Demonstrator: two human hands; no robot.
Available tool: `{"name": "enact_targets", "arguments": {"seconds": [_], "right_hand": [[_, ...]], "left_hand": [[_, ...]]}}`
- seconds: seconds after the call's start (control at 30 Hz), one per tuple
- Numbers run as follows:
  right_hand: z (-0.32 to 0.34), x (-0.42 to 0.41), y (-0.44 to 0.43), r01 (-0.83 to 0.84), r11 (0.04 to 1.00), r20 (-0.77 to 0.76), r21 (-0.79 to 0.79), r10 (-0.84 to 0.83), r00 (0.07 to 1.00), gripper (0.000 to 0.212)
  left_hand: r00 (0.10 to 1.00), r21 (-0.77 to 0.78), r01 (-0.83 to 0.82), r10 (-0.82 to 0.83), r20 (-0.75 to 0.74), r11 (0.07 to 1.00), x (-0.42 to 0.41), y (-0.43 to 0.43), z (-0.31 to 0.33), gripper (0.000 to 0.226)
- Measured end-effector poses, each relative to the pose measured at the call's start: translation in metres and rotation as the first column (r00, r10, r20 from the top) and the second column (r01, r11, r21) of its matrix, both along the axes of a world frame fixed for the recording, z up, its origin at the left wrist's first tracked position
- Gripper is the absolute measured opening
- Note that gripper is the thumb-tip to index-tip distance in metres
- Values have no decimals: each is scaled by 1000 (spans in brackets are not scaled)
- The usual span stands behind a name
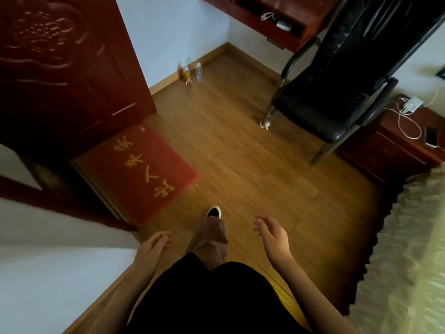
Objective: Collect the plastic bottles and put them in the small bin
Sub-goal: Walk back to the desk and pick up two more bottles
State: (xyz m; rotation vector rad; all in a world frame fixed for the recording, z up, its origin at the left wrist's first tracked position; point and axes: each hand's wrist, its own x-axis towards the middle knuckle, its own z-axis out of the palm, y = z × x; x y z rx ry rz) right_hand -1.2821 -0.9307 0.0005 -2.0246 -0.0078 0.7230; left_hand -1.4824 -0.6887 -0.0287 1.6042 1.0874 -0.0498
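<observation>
Far across the wooden floor, by the white wall's baseboard, stand two plastic bottles: a clear bottle (199, 72) and an orange-tinted bottle (187, 74) with a red label. A third, blurred bottle shape (181, 71) sits just left of them. My left hand (154, 244) hangs low at the bottom centre, fingers loosely curled, holding nothing. My right hand (271, 231) is beside it, fingers spread, holding nothing. Both hands are far from the bottles. No bin is in view.
A red doormat (142, 174) lies by the dark red door (67, 75) on the left. A black chair (337, 92) stands at right, a red nightstand (395, 150) with a phone and cables beyond it. A bed edge (404, 249) fills the lower right. My foot (213, 212) steps forward.
</observation>
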Motion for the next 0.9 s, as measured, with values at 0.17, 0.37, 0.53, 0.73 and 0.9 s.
{"name": "enact_targets", "arguments": {"seconds": [0.17,0.37,0.53,0.73,0.9], "right_hand": [[4,105,61,31,999,14,-31,-31,999,15],[20,211,118,108,994,24,-22,-107,994,14],[18,291,148,168,985,38,-44,-166,985,13],[1,418,200,177,982,-18,-60,-179,984,12],[5,549,264,76,995,-7,-67,-77,997,15]], "left_hand": [[996,-98,86,-83,36,991,131,80,12,22],[973,-73,202,-192,130,977,292,156,48,22],[964,-67,240,-230,135,968,390,199,45,22],[978,-91,200,-193,78,976,488,239,13,22],[995,-50,72,-68,75,996,579,280,16,22]]}}
